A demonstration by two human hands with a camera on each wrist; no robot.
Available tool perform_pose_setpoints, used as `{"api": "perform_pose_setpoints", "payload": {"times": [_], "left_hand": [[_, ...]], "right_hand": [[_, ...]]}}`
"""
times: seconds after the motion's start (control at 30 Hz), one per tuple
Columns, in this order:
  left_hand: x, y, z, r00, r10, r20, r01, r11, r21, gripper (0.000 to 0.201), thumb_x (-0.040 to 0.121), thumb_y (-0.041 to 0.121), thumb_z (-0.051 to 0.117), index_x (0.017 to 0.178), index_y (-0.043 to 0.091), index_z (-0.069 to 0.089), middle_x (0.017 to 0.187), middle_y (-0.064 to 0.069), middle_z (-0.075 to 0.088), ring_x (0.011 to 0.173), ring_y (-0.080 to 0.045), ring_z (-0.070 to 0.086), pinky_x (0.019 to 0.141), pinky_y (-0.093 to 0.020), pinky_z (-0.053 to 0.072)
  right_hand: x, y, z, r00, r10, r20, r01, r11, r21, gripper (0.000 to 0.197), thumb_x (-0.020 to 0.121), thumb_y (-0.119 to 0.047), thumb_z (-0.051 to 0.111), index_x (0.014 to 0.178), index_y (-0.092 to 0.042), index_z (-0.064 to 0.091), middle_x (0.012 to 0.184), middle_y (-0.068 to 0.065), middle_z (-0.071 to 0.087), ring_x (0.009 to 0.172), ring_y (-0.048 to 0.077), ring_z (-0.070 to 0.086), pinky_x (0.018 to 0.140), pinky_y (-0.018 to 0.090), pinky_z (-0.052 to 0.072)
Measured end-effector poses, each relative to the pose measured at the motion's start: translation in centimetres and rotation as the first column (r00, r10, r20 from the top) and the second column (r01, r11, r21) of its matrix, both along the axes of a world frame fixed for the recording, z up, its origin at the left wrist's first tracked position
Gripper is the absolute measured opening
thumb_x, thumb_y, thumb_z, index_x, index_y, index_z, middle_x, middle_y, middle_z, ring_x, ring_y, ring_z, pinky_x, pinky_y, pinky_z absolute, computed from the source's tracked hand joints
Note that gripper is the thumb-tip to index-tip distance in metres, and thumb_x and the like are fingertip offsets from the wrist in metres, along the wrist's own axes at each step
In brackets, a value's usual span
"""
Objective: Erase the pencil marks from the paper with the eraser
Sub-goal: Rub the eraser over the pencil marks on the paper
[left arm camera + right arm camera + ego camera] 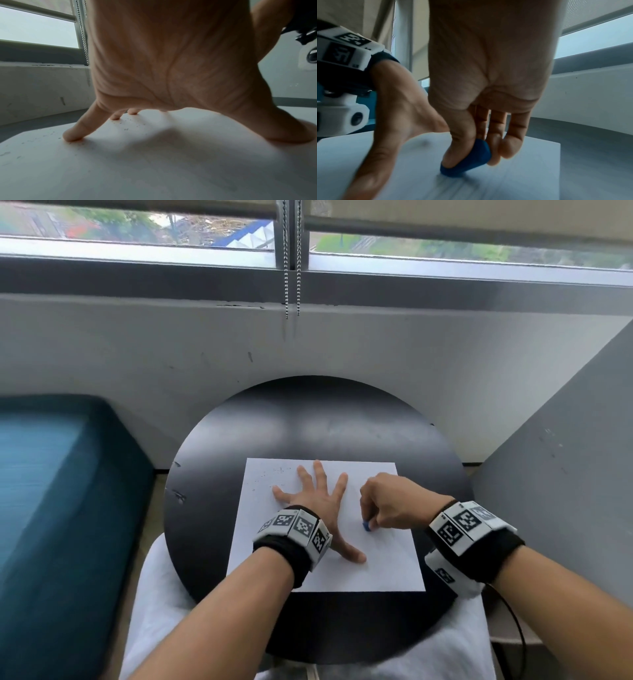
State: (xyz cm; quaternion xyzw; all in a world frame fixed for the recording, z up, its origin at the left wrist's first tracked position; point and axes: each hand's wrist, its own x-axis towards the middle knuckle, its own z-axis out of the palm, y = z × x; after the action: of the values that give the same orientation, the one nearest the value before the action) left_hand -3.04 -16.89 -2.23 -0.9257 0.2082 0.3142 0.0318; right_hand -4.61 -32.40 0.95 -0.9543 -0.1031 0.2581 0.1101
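A white sheet of paper (387,570) lies on a round black table (308,419). My left hand (313,501) lies flat on the sheet with its fingers spread, pressing it down; the left wrist view shows the fingertips (72,136) on the paper (154,169). My right hand (394,501) pinches a small blue eraser (366,525) between thumb and fingers and presses its lower end on the paper (513,180), to the right of the left thumb (352,556). In the right wrist view faint pencil strokes (458,184) run just below the eraser (471,163). Dark eraser crumbs (263,474) dot the sheet's far left.
A grey wall (137,347) and a window sill rise right behind the table. A teal cushioned seat (51,508) stands at the left and a grey panel (565,491) at the right. Blind chains (291,268) hang from the window.
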Motion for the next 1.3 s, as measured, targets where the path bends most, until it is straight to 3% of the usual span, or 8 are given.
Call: {"api": "perform_pose_setpoints", "payload": {"times": [0.27, 0.37, 0.47, 0.67, 0.83, 0.97, 1.13, 1.3], "left_hand": [[0.0, 0.2, -0.1, 1.0, 0.012, 0.0, -0.012, 1.0, -0.019, 0.155, 0.047, 0.085, 0.074, 0.152, 0.031, -0.026, 0.157, -0.011, -0.034, 0.146, -0.041, -0.024, 0.103, -0.081, 0.01], [0.0, 0.0, -0.1, 1.0, 0.01, -0.008, -0.011, 1.0, -0.013, 0.155, 0.047, 0.084, 0.075, 0.151, 0.03, -0.026, 0.156, -0.012, -0.037, 0.146, -0.042, -0.025, 0.102, -0.082, 0.008], [0.0, -0.1, 0.0, 1.0, 0.012, -0.014, -0.012, 1.0, -0.017, 0.155, 0.048, 0.083, 0.075, 0.151, 0.029, -0.027, 0.156, -0.013, -0.037, 0.146, -0.043, -0.025, 0.102, -0.082, 0.008], [0.0, 0.1, -0.1, 1.0, 0.013, -0.008, -0.013, 1.0, -0.018, 0.155, 0.047, 0.084, 0.075, 0.152, 0.03, -0.026, 0.156, -0.012, -0.037, 0.146, -0.043, -0.025, 0.102, -0.083, 0.008], [0.0, 0.0, 0.2, 1.0, 0.007, -0.02, -0.007, 1.0, 0.0, 0.154, 0.05, 0.083, 0.075, 0.151, 0.028, -0.028, 0.155, -0.014, -0.038, 0.145, -0.044, -0.025, 0.103, -0.082, 0.008], [0.1, 0.1, 0.0, 1.0, 0.013, -0.005, -0.013, 1.0, -0.007, 0.155, 0.048, 0.084, 0.075, 0.151, 0.029, -0.028, 0.156, -0.014, -0.037, 0.145, -0.043, -0.025, 0.103, -0.082, 0.008], [0.1, 0.0, 0.1, 1.0, 0.01, -0.01, -0.01, 1.0, 0.005, 0.155, 0.049, 0.083, 0.075, 0.151, 0.028, -0.028, 0.155, -0.014, -0.037, 0.145, -0.044, -0.025, 0.102, -0.082, 0.009], [0.0, 0.0, -0.1, 1.0, 0.011, -0.007, -0.011, 1.0, -0.008, 0.155, 0.048, 0.084, 0.075, 0.152, 0.029, -0.027, 0.156, -0.013, -0.037, 0.146, -0.043, -0.025, 0.103, -0.082, 0.009]], "right_hand": [[5.7, 1.5, 0.2, 0.978, -0.07, 0.196, 0.075, 0.997, -0.022, 0.008, 0.074, -0.018, 0.075, 0.081, -0.019, 0.077, 0.084, 0.003, 0.073, 0.076, 0.022, 0.064, 0.062, 0.023, 0.039], [5.3, 1.2, 0.0, 0.986, -0.054, 0.156, 0.06, 0.998, -0.034, 0.008, 0.072, -0.016, 0.077, 0.079, -0.019, 0.077, 0.082, 0.002, 0.073, 0.076, 0.021, 0.065, 0.06, 0.023, 0.04], [4.9, 1.0, 0.2, 0.999, 0.011, 0.052, -0.007, 0.997, -0.074, 0.011, 0.067, -0.014, 0.079, 0.077, -0.02, 0.078, 0.077, 0.001, 0.073, 0.069, 0.018, 0.063, 0.05, 0.02, 0.037], [6.5, 1.1, 0.0, 0.985, -0.071, 0.16, 0.076, 0.997, -0.027, 0.009, 0.069, -0.017, 0.078, 0.077, -0.021, 0.077, 0.079, 0.003, 0.073, 0.076, 0.021, 0.065, 0.06, 0.024, 0.042], [6.2, 1.4, 0.2, 0.999, 0.023, 0.028, -0.021, 0.996, -0.083, 0.013, 0.067, -0.013, 0.08, 0.079, -0.018, 0.079, 0.077, 0.002, 0.073, 0.07, 0.019, 0.064, 0.053, 0.022, 0.041], [7.0, 1.3, 0.0, 0.988, -0.035, 0.148, 0.04, 0.999, -0.034, 0.01, 0.069, -0.015, 0.077, 0.078, -0.02, 0.078, 0.079, 0.002, 0.073, 0.073, 0.02, 0.064, 0.058, 0.025, 0.043], [5.7, 1.1, -0.4, 0.999, 0.048, 0.013, -0.047, 0.997, -0.067, 0.011, 0.065, -0.015, 0.08, 0.075, -0.02, 0.078, 0.077, 0.001, 0.073, 0.072, 0.021, 0.067, 0.062, 0.031, 0.053], [6.5, 1.0, -0.4, 0.989, -0.023, 0.144, 0.027, 0.999, -0.027, 0.006, 0.07, -0.016, 0.077, 0.075, -0.019, 0.077, 0.076, 0.003, 0.073, 0.072, 0.022, 0.065, 0.058, 0.025, 0.043]]}}
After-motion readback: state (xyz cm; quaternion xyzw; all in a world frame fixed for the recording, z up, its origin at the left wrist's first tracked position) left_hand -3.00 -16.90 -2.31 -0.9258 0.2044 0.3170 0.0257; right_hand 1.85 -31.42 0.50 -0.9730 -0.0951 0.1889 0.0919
